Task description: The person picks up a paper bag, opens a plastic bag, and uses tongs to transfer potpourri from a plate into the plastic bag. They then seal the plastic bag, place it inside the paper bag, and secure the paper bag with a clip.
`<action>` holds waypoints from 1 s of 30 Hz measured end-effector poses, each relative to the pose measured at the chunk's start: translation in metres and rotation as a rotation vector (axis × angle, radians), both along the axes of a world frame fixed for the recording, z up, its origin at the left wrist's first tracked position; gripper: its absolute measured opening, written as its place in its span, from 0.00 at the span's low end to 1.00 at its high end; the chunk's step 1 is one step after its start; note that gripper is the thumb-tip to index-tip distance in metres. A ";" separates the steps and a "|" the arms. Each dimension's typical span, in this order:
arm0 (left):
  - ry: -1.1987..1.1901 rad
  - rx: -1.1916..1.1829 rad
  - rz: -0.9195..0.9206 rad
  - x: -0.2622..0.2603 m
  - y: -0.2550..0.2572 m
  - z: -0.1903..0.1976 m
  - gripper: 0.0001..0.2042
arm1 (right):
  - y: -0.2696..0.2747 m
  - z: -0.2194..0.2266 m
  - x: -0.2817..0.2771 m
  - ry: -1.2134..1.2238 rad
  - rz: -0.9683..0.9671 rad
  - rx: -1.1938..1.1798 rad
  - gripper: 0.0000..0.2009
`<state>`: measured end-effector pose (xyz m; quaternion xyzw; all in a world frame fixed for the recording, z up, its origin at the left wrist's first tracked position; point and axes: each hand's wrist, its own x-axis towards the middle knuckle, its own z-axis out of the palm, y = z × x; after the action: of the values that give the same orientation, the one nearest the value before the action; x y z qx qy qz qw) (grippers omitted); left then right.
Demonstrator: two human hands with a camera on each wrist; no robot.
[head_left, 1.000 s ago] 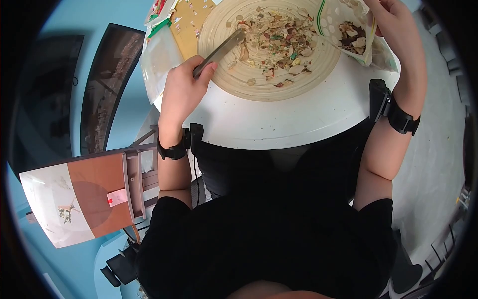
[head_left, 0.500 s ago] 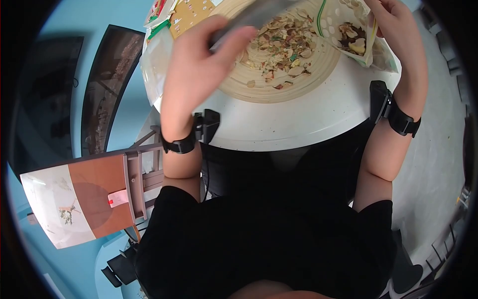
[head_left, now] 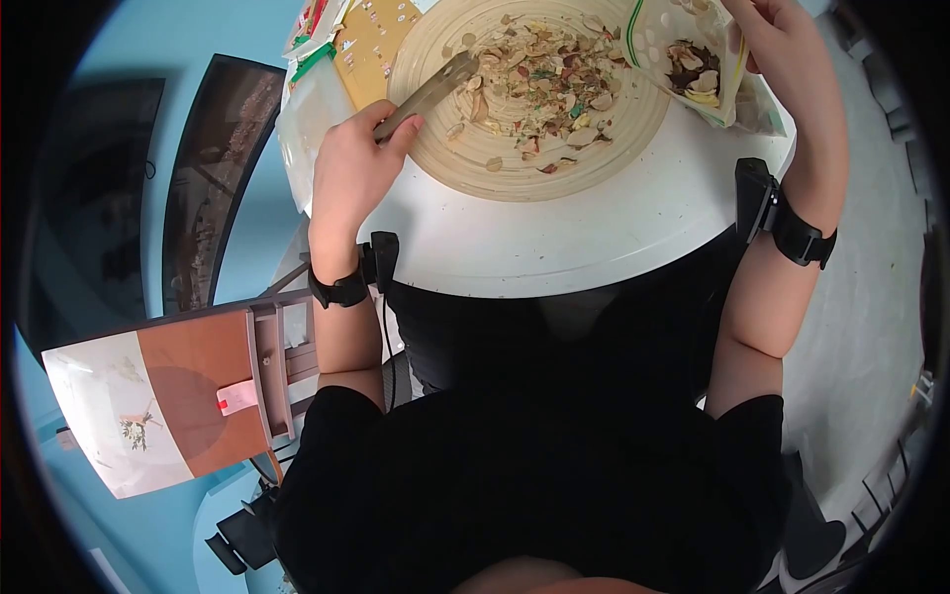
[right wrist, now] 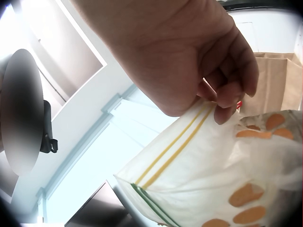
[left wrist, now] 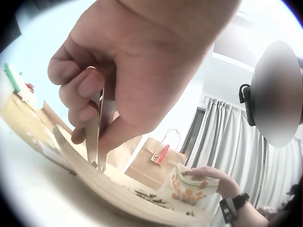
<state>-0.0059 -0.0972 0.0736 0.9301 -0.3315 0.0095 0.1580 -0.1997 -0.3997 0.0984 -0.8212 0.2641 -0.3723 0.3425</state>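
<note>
My left hand [head_left: 358, 168] grips metal tongs [head_left: 427, 96], their tips over the left part of a round wooden plate [head_left: 450, 176]. Dried flakes and petals [head_left: 554, 84] lie scattered across the plate. In the left wrist view the fingers of the left hand [left wrist: 123, 71] curl round the tongs [left wrist: 100, 127], whose two arms stand close together. At the plate's right, my right hand [head_left: 792, 59] pinches the rim of an open zip bag [head_left: 732, 99] with dried pieces inside. The right wrist view shows the right hand [right wrist: 189, 61] pinching the edge of that bag [right wrist: 189, 165].
A yellow patterned sheet [head_left: 374, 49] and a clear plastic bag [head_left: 322, 124] lie left of the plate on the white table [head_left: 554, 252]. Brown paper bags [left wrist: 154, 165] stand behind the plate. Another clear bag [head_left: 767, 111] lies beside the zip bag.
The left hand with the tongs swung right over the plate, then came back to its left side. Pale pieces in the bag lie differently. The right hand has stayed at the bag.
</note>
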 end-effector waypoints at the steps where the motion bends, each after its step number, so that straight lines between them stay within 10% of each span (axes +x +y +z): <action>1: 0.000 0.028 0.010 -0.001 -0.001 0.002 0.19 | 0.001 0.000 0.000 0.002 -0.005 -0.008 0.15; 30: 0.088 -0.009 -0.034 0.001 -0.013 0.000 0.17 | -0.002 -0.006 0.007 0.020 -0.009 -0.020 0.15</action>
<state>-0.0047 -0.1102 0.0733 0.9231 -0.3400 -0.0328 0.1767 -0.1926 -0.4019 0.0923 -0.8272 0.2675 -0.3682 0.3296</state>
